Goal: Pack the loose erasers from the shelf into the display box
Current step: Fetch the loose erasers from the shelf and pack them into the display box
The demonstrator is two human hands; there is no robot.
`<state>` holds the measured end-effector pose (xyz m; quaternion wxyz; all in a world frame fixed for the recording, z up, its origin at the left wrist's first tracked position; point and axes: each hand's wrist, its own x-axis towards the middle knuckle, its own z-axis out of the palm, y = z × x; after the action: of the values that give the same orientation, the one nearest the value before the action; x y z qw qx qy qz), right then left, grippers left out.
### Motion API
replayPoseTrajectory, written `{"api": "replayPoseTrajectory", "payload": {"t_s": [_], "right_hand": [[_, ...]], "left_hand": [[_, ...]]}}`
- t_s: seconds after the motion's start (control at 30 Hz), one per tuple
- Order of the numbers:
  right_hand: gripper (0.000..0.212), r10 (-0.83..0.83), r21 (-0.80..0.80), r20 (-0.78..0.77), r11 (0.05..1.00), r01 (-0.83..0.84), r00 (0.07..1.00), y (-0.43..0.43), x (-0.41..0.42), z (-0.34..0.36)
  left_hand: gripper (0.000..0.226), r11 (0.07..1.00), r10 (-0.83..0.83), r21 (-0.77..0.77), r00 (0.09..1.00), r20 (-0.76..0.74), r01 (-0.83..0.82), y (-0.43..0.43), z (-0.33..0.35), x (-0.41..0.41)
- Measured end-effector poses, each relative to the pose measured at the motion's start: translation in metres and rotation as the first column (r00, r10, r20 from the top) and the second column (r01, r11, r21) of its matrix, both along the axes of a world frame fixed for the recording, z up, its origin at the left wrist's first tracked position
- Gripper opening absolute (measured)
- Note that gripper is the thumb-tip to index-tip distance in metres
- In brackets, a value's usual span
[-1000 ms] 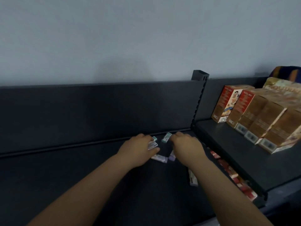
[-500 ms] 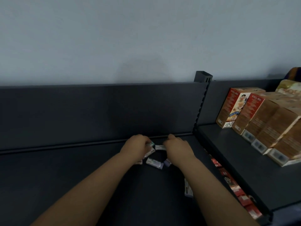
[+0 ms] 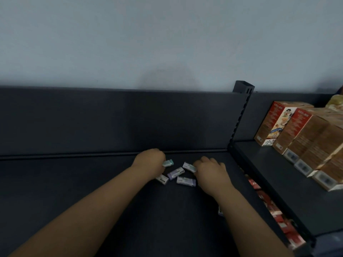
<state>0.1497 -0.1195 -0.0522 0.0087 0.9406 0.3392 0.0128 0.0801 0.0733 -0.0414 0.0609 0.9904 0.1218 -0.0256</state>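
Low at centre of the head view, on the dark metal shelf, the left hand is pinching a small mint-green block eraser in curled fingers; the right hand is touching a white-sleeved eraser, grip unclear; a lilac rectangular eraser is lying between them, its long axis slanting up-right; no display box is showing.

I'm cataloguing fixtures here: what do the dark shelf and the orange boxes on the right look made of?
Shelf: probably painted metal, matte dark grey, going by its slotted upright. Boxes: likely printed cardboard, with crisp folded edges and a faint sheen.
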Motion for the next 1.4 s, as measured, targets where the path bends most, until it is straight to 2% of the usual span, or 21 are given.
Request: {"api": "replayPoseTrajectory", "payload": {"t_s": [0.13, 0.3, 0.43, 0.6, 0.77, 0.97, 1.23, 1.4], "right_hand": [[0.031, -0.044, 0.052, -0.032, 0.998, 0.046, 0.998, 0.009, -0.002, -0.001], [0.029, -0.052, 0.084, 0.049, 0.995, 0.048, 0.997, 0.024, -0.009, 0.008], [0.031, 0.131, 0.241, 0.025, 0.961, -0.133, 0.991, 0.058, -0.038, 0.022], [0.027, 0.347, 0.342, 0.009, 0.88, -0.329, 0.938, 0.114, -0.09, 0.03], [0.025, 0.434, 0.425, -0.037, 0.822, -0.379, 0.9, 0.167, -0.138, 0.032], [0.027, 0.46, 0.502, -0.094, 0.788, -0.357, 0.883, 0.223, -0.195, 0.027], [0.028, 0.464, 0.48, -0.142, 0.805, -0.349, 0.874, 0.255, -0.237, 0.018], [0.027, 0.494, 0.406, -0.117, 0.816, -0.412, 0.862, 0.269, -0.24, 0.029]], "left_hand": [[0.023, 0.999, 0.028, -0.03, 0.999, 0.037, -0.027, 0.017, 0.002, -0.016], [0.03, 0.996, 0.05, -0.079, 0.976, 0.212, -0.034, 0.05, 0.004, -0.056], [0.03, 0.992, 0.036, -0.122, 0.965, 0.261, -0.004, 0.083, 0.007, -0.095], [0.028, 0.989, 0.021, -0.144, 0.954, 0.298, 0.023, 0.133, 0.016, -0.161], [0.024, 0.986, 0.051, -0.167, 0.949, 0.312, 0.002, 0.187, 0.029, -0.23], [0.021, 0.985, 0.063, -0.175, 0.944, 0.324, -0.005, 0.246, 0.03, -0.294], [0.023, 0.989, 0.057, -0.147, 0.958, 0.282, -0.016, 0.281, 0.022, -0.337], [0.033, 0.993, 0.061, -0.118, 0.943, 0.327, -0.023, 0.284, 0.02, -0.354]]}}
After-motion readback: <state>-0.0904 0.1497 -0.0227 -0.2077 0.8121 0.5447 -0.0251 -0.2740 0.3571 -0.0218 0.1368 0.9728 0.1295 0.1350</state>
